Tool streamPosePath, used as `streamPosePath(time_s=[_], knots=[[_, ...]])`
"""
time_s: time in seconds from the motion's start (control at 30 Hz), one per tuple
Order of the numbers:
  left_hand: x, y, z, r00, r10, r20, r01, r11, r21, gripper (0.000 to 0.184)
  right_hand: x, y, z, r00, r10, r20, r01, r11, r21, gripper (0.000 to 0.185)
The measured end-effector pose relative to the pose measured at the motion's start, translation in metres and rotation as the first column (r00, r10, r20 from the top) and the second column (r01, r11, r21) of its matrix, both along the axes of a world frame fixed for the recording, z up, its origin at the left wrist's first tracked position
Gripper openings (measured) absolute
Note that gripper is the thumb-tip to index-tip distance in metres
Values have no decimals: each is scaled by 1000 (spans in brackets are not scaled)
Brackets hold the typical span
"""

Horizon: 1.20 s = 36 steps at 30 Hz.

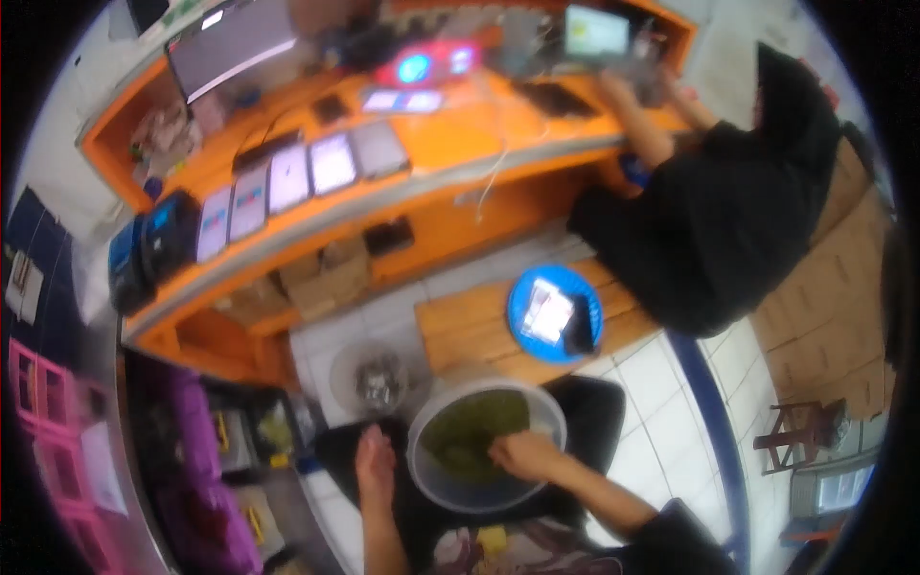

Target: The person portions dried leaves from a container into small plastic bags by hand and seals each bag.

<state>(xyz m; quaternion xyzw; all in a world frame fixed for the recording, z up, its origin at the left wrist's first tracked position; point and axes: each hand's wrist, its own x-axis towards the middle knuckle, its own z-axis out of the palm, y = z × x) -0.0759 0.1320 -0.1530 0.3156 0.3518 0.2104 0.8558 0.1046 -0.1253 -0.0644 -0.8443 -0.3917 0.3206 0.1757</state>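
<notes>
Right hand (525,455) dips in over the R side of the bowl (479,496), fingers curled & bunched at the edge of the green stuff (470,436); too blurry to tell if any of it is pinched btwn them. Green stuff lies just under & L of those fingers, loose, heaped across the bowl's inside. And the left hand (376,462), that one's up, open, nothing in it, near the bowl's L side but apart from the wall.

Bowl itself: round, pale, btwn the wearer's dark-clad legs (594,412). Just beyond it, to the L, a see-through container (342,383) w/ shiny bits (379,379) inside, blurred, can't ID. Farther fwd, an orange-brown wooden bench (460,331) w/ a round blue tray (518,307) on it; in the tray, a bright white item (548,311) & a dark one (579,328) beside it.

Up top now, the orange counter (460,144) runs across the view, flat phone-like devices (289,178) in a row along its near L edge. Over on the R, a co-worker in black (709,220), arms reaching onto the counter, a small lit screen (596,34) nearby. Cardboard box (326,280) sits under the counter, L of center.
</notes>
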Motion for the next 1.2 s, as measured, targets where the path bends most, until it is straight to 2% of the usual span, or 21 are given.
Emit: streamPosePath(time_s=[0.03, 0.07, 0.1, 0.13, 0.17, 0.2, 0.3, 0.37, 0.4, 0.47, 0.6, 0.7, 0.77, 0.8, 0.87, 0.9, 0.97, 1.0, 1.07, 1.13, 1.2], knots=[[9, -2, 27, 995, 91, -37, -89, 995, 54, 44, 2, -5, 9, 1000, -4, -21, 5, 999, 53, 33], [5, 5, 31, 999, 30, -19, -26, 983, 183, 42, 6, -3, 28, 997, -43, -72, 39, 998, -53, 32], [5, 7, 53, 995, -31, -91, 61, 938, 341, 44, 9, -10, 37, 986, -96, -138, 109, 989, 95, 30], [5, 3, 75, 989, 13, -151, 50, 912, 407, 46, 12, -12, 44, 990, -89, -109, 100, 990, 101, 27], [6, 0, 99, 977, -12, -212, 113, 875, 470, 51, 14, -10, 64, 987, -106, -117, 121, 984, 129, 26], [4, -1, 114, 976, -78, -201, 179, 811, 557, 53, 16, -8, 75, 976, -135, -169, 148, 987, 66, 24], [0, -17, 136, 969, -128, -210, 234, 749, 620, 57, 21, -22, 71, 956, -128, -264, 160, 982, 104, 24], [-2, -25, 146, 884, -128, -450, 464, 358, 810, 62, 26, -27, 74, 931, -170, -323, 213, 972, 102, 22], [-2, -30, 150, 885, -127, -448, 462, 358, 811, 62, 26, -28, 77, 932, -170, -321, 213, 972, 104, 22], [4, -44, 160, 835, -93, -543, 539, -66, 840, 66, 28, -30, 88, 905, -184, -383, 273, 943, 193, 20], [23, -72, 165, 834, -152, -530, 505, -174, 845, 67, 32, -34, 103, 887, -177, -427, 255, 958, 133, 17], [40, -85, 156, 855, -198, -479, 445, -193, 874, 66, 28, -29, 109, 922, -129, -366, 198, 967, 157, 14], [52, -92, 145, 869, -232, -438, 384, -242, 891, 64, 19, -20, 113, 999, -20, -35, 29, 957, 289, 12], [56, -97, 139, 868, -234, -438, 385, -241, 891, 64, 15, -17, 117, 999, -22, -36, 31, 957, 287, 12], [62, -101, 125, 892, -221, -394, 367, -152, 918, 58, 9, -14, 127, 955, -32, 294, -78, 931, 356, 12], [61, -101, 116, 893, -218, -393, 365, -156, 918, 58, 11, -16, 134, 954, -33, 297, -80, 929, 360, 12], [54, -106, 98, 955, -193, -226, 234, 19, 972, 57, 17, -28, 149, 934, -134, 332, 6, 933, 359, 16], [50, -110, 95, 953, -194, -231, 239, 22, 971, 57, 19, -35, 155, 935, -133, 328, 8, 934, 357, 16], [42, -122, 89, 958, -257, -125, 254, 565, 785, 60, 21, -49, 164, 940, -325, 106, 272, 898, 345, 18], [41, -117, 81, 944, -298, -143, 283, 504, 816, 65, 24, -50, 158, 940, -322, 113, 273, 908, 317, 16], [40, -120, 79, 940, -324, -109, 310, 671, 673, 62, 25, -47, 132, 954, -128, 272, 60, 968, 244, 16]])
